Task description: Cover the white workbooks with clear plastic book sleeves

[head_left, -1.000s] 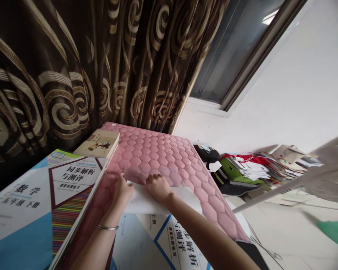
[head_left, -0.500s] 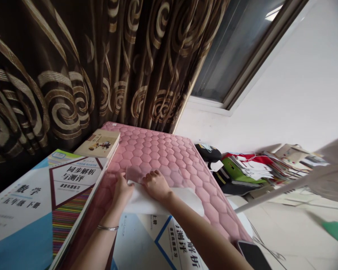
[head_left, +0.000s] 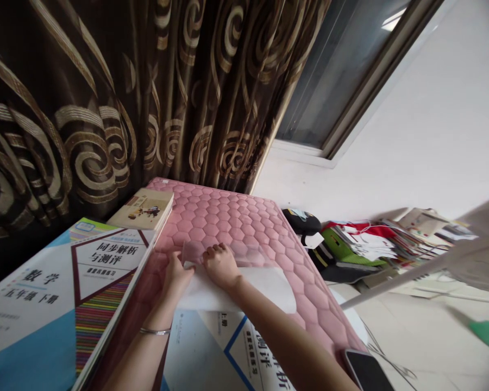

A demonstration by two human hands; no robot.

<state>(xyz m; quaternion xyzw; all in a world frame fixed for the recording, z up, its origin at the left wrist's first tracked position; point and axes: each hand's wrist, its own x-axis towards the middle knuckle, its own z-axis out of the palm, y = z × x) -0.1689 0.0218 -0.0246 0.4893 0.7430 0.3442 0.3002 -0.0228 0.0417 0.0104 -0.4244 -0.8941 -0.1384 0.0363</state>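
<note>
A workbook [head_left: 204,347] with a pale blue and white cover lies in front of me on the pink quilted surface. Across its far end spreads a white sheet [head_left: 264,288], and clear plastic film [head_left: 248,255] reaches out past the sheet's far edge. My left hand [head_left: 177,277] grips the left edge of film and sheet, thumb on top at the corner. My right hand [head_left: 222,266] is closed, its curled fingers pressing on the film along the sheet's far edge. What lies beneath those fingers is hidden.
To the left are a large math workbook [head_left: 36,304] and a beige book [head_left: 144,209]. A phone [head_left: 369,369] rests at the near right edge. Papers and bags [head_left: 354,244] are piled on the floor beside a fan's pole [head_left: 391,282]. A dark patterned curtain [head_left: 146,98] hangs behind.
My right hand has shifted slightly left and away from me along the sheet's edge. The left hand has stayed nearly in place at the corner.
</note>
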